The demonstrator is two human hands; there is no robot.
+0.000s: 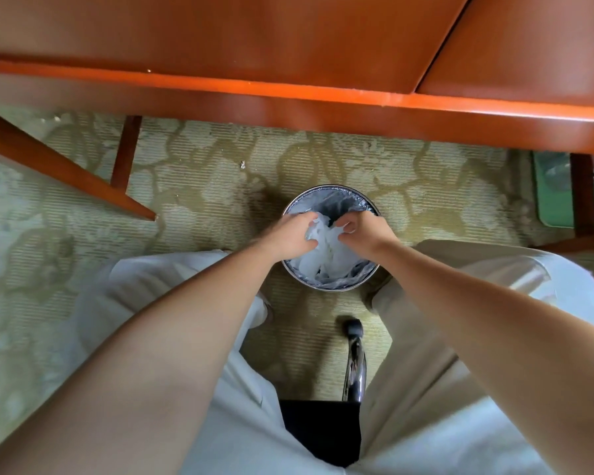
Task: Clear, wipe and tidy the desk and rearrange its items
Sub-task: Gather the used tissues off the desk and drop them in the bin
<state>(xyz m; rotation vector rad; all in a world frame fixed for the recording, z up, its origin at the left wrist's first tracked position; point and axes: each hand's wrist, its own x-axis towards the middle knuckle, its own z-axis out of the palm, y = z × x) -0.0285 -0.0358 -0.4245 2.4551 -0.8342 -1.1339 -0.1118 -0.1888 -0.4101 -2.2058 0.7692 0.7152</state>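
Both hands are low over the round bin (333,288), which stands on the floor directly beneath them, lined with a thin clear bag (357,204). A white paper wad (323,250) sits between them and fills much of the bin's mouth. The left hand (290,236) curls its fingers round the wad's left flank; the right hand (360,234) pinches its upper right edge with bent fingers. The step looks like pushing waste down. It is best to press toward the middle and let go only once the wad sits below the rim, without dragging the bag off the edge.

Beyond the hands the desk (288,46) crosses the whole view, its front edge overhanging the floor just past the bin, so rising hands must clear it. The patterned carpet (203,190) spreads all round. Far off to the right of the right hand a green object (552,190) lies partly behind a desk leg; I cannot tell what it is. Nearer the person than the hands stands a chair caster (352,329). Beyond the left hand lies a small white scrap (243,163), likely still to be picked up.
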